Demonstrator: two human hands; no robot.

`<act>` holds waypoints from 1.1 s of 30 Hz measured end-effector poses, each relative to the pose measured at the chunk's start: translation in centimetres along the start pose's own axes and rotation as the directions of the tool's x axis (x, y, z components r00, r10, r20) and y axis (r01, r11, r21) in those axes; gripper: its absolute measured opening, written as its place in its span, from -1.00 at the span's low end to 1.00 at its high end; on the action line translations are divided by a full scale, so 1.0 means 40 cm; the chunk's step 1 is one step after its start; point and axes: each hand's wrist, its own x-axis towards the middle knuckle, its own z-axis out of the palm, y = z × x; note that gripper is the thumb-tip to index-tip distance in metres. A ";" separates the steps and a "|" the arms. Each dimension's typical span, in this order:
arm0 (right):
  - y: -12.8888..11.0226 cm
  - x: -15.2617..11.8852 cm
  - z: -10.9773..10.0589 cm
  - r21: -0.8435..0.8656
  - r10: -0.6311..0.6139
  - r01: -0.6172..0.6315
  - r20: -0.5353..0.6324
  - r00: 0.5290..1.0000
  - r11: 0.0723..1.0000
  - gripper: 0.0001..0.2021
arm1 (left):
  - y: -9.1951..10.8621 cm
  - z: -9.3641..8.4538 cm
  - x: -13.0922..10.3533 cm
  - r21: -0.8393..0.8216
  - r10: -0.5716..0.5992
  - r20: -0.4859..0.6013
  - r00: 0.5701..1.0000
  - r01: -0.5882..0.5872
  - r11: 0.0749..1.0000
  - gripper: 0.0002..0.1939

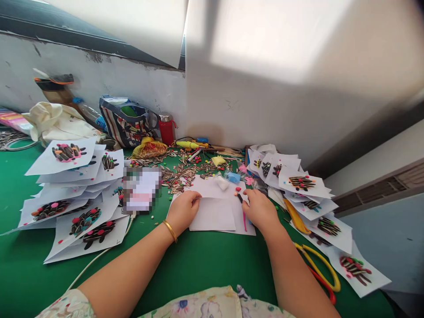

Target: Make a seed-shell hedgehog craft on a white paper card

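My left hand (183, 210), with a gold bangle at the wrist, pinches the upper left edge of a small white sheet of paper (212, 216). This sheet lies over a larger white sheet (250, 229). On the right, thumb and forefinger of my right hand (260, 211) close on a small dark piece (240, 198) that looks like a sunflower seed. Just below those fingers lies a thin pink tool (244, 221). Red and orange clay balls (237, 189) sit beyond the fingertips, near white clay (221, 182) and a blue clay block (233, 177).
Stacked cards with seed hedgehogs (74, 157) stand left, more cards (301, 182) right. Loose sunflower seeds (180, 172) cover the back. A phone (142, 190) on a cable, yellow-handled scissors (323, 265), a yellow cutter (296, 217), a red flask (166, 130) and a striped bag (124, 123) surround the green table.
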 end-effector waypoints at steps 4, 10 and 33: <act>0.019 0.007 -0.005 -0.023 0.068 -0.065 0.172 0.983 0.998 -0.65 | -0.002 0.002 -0.001 0.087 0.052 0.003 0.999 -0.052 0.995 -0.76; 0.010 0.008 0.002 0.004 0.037 -0.039 0.175 0.984 0.999 -0.66 | -0.005 0.003 -0.004 0.124 0.049 0.011 0.999 -0.050 0.991 -0.76; -0.064 -0.010 0.009 0.998 0.130 0.047 -0.041 0.991 -0.042 -0.68 | -0.009 0.009 -0.003 0.128 0.112 0.026 0.993 -0.115 0.985 -0.77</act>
